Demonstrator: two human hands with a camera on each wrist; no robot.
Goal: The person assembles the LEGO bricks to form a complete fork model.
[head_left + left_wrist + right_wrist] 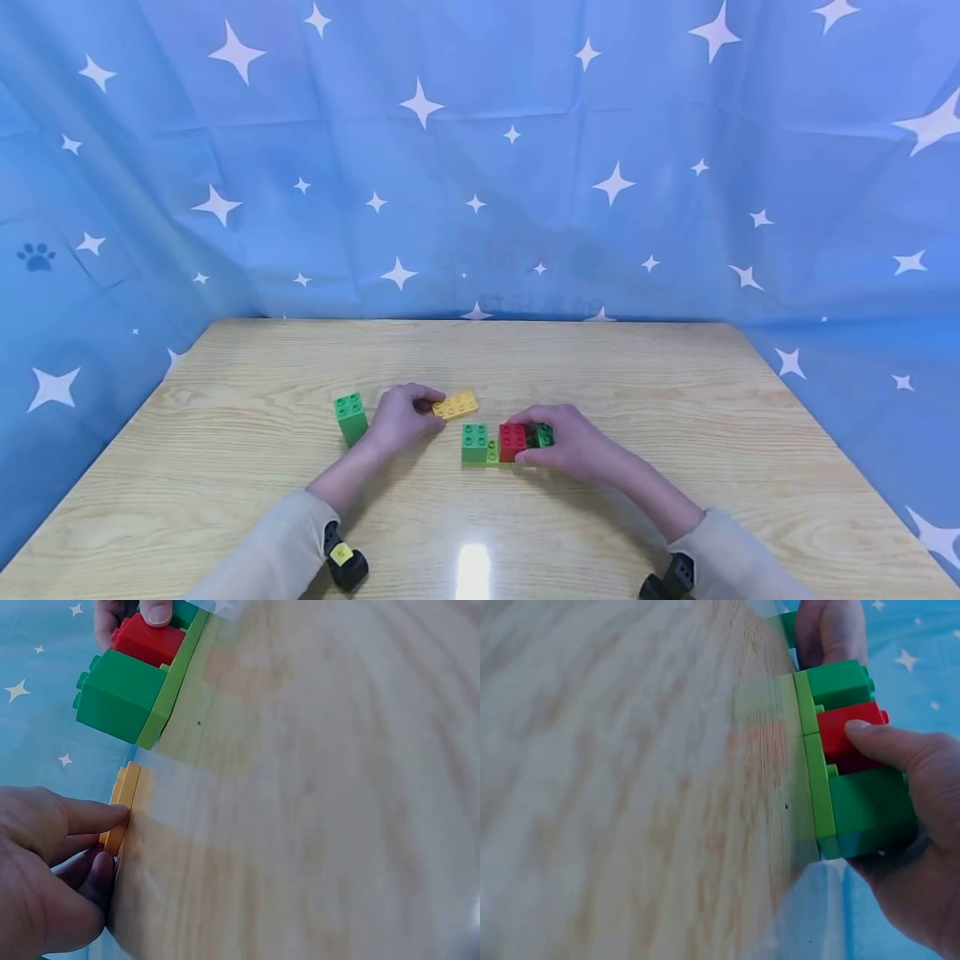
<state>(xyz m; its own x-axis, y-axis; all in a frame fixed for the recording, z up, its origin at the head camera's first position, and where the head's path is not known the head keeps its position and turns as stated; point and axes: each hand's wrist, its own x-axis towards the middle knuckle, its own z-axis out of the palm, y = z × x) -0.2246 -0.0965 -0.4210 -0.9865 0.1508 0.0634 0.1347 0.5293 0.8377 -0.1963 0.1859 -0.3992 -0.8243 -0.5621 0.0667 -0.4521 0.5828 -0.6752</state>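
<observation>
My left hand (pixel 399 421) pinches the left end of a flat yellow brick (pixel 459 405) lying on the table. In the left wrist view the thumb and fingers meet the yellow brick's (pixel 129 784) near end. With thumb and fingers on opposite sides, my right hand (pixel 568 443) grips a red brick (pixel 512 442). The red brick stands on light green plates (pixel 808 712), between a green brick (pixel 474 443) on the left and another green brick (pixel 874 814) on the right. My right hand partly covers that right-hand green brick in the head view.
A tall green brick (pixel 350 418) stands just left of my left hand. The wooden table (pixel 600 358) reaches back to a blue curtain (pixel 495 225) with white stars. Light glares off the table near its front.
</observation>
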